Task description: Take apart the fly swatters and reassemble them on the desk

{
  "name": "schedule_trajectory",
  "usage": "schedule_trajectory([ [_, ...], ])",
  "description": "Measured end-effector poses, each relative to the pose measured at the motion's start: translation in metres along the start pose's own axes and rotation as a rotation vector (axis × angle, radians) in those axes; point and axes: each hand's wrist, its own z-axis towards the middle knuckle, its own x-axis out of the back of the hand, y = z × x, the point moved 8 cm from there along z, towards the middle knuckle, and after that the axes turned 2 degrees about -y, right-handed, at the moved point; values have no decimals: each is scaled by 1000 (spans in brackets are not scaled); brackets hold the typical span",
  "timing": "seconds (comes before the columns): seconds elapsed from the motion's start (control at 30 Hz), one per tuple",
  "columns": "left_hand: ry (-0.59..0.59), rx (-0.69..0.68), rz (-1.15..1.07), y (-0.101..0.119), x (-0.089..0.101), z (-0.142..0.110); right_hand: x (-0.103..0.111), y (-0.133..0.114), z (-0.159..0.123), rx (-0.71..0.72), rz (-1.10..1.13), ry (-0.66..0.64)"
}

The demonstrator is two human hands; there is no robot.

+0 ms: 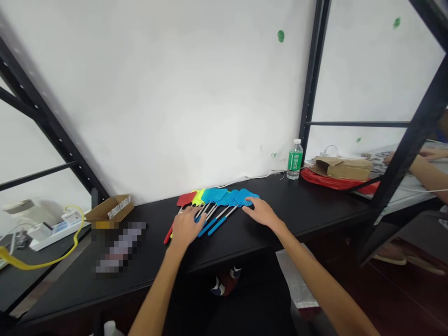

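Several fly swatters lie fanned out and overlapping on the black shelf. They include a red fly swatter [185,199], yellow-green fly swatters [199,196] and blue fly swatters [231,198], with thin metal shafts and coloured handles. My left hand [188,227] rests over the handles and shafts on the left side, fingers loosely bent and thumb apart; it covers part of the yellow-green handles. At the other end, my right hand [263,212] is open, its fingertips at the edge of the rightmost blue head and the thumb spread away.
A clear bottle with green label [294,160] stands at the back right. An open cardboard box [114,211], a power strip [58,234] and a yellow cable [75,240] are leftward. Black metal posts [312,70] frame the shelf. Another person's arm [429,170] shows far right.
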Motion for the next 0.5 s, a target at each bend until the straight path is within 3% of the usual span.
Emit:
schedule_trajectory([
  [0.1,-153,47,89,-47,-12,-6,-30,-31,-3,-37,-45,-86],
  [0.2,-296,59,88,-60,-33,-15,-65,-67,0,-44,-70,-202],
  [0.33,-326,164,127,-38,-44,-26,-90,-90,12,-4,-84,-291],
  [0.5,-300,250,100,12,-46,-40,-92,-77,25,137,-94,-361],
])
